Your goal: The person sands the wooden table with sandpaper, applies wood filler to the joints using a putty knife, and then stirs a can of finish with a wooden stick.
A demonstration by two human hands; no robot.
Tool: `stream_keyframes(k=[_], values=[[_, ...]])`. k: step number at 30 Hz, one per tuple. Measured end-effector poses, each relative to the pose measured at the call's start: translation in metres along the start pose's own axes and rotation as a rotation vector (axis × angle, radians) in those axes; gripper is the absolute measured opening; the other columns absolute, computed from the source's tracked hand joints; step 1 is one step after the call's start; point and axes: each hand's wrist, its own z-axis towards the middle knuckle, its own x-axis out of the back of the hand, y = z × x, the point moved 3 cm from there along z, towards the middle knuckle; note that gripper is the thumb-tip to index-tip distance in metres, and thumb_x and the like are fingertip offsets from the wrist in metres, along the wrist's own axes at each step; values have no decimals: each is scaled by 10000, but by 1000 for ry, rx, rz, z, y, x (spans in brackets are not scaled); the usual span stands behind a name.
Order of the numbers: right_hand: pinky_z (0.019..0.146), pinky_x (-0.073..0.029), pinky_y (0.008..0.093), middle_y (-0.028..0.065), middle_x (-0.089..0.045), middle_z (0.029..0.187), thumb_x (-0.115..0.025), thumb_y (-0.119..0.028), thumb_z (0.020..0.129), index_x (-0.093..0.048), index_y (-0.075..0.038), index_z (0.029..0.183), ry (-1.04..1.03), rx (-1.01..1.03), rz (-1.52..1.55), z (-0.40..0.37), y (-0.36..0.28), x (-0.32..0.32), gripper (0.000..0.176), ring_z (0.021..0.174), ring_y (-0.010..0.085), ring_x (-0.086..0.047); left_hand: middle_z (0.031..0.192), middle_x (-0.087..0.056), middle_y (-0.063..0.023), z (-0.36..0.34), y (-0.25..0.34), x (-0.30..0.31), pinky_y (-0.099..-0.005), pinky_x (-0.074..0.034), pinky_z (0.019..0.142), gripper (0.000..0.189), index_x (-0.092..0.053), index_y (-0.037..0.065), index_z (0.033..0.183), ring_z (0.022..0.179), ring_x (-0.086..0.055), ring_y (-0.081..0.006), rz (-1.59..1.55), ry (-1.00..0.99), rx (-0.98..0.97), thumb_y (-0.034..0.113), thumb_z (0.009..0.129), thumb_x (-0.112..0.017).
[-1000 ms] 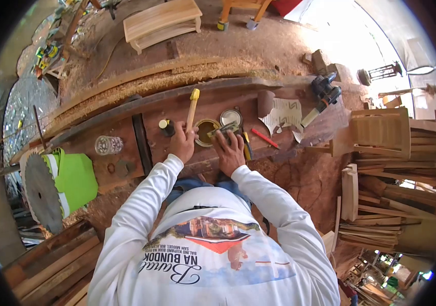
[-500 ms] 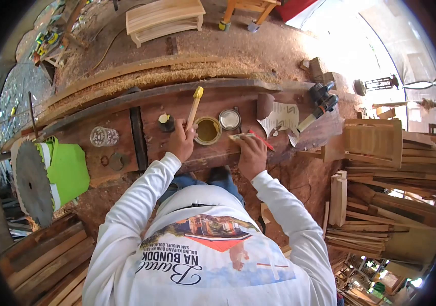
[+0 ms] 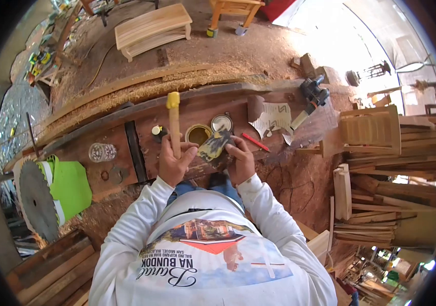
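Upright in my left hand (image 3: pixel 175 160) is a wooden stick (image 3: pixel 175 125) with yellow paste on its far end. My right hand (image 3: pixel 240 159), its fingers closed, grips a dark flat piece (image 3: pixel 214 148) smeared with yellow. That piece covers part of an open can (image 3: pixel 198 134) of brownish-yellow paste and the near side of a round lid (image 3: pixel 221 123). Left of the can stands a small dark bottle (image 3: pixel 157 131) with a pale cap. A red pencil-like stick (image 3: pixel 255 142) lies right of my right hand.
On the bench (image 3: pixel 187 104) are a glass jar (image 3: pixel 101 152), printed paper (image 3: pixel 274 118) and a power tool (image 3: pixel 314 97). A circular saw blade (image 3: pixel 35 200) leans by a green container (image 3: pixel 70 188) at left. A wooden chair (image 3: pixel 371 131) and stacked lumber (image 3: pixel 376 199) are at right.
My right hand has lifted the dark piece off the bench and brought it leftward, near my left hand. The stick is now more upright and lower in view.
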Motion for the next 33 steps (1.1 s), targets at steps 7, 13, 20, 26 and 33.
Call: stream_keyframes(k=[7, 13, 20, 26, 33], values=[[888, -603, 377, 102, -704, 1143, -691, -28, 964, -576, -16, 1266, 10, -72, 49, 7, 38, 4, 323, 996, 200, -700, 997, -746, -138, -6, 5, 7, -203, -457, 464, 592, -392, 15, 1326, 594, -608, -75, 11, 23, -11, 112, 911, -803], [839, -544, 307, 75, -735, 1028, -680, -187, 1004, -686, -6, 1111, 144, 361, -672, 42, 37, 56, 210, 932, 180, -684, 898, -712, -97, -6, 14, 12, -213, -447, 444, 554, -394, -1, 1327, 514, -550, -83, 74, 195, 18, 14, 898, -745], [1019, -497, 519, 196, -602, 1325, -741, -196, 833, -543, -85, 1379, 358, 306, -1845, 91, 42, 147, 592, 1205, 421, -588, 836, -659, -68, -6, 31, 22, -207, -436, 433, 564, -393, -17, 1343, 504, -516, -68, 130, 222, -53, 26, 901, -742], [972, -535, 502, 191, -606, 1296, -739, -155, 783, -556, -113, 1378, 434, 274, -1740, 109, 34, 157, 623, 1182, 415, -624, 831, -653, -54, -3, 41, 17, -206, -426, 422, 538, -412, -9, 1313, 497, -511, -66, 118, 224, -38, 25, 895, -749], [903, -547, 492, 204, -623, 1196, -727, -99, 800, -627, -83, 1225, 522, 595, -1464, 60, -10, 130, 437, 1083, 432, -647, 842, -620, -38, 6, 35, 13, -213, -418, 413, 488, -433, 23, 1283, 493, -503, -62, 118, 191, -13, 33, 902, -738]])
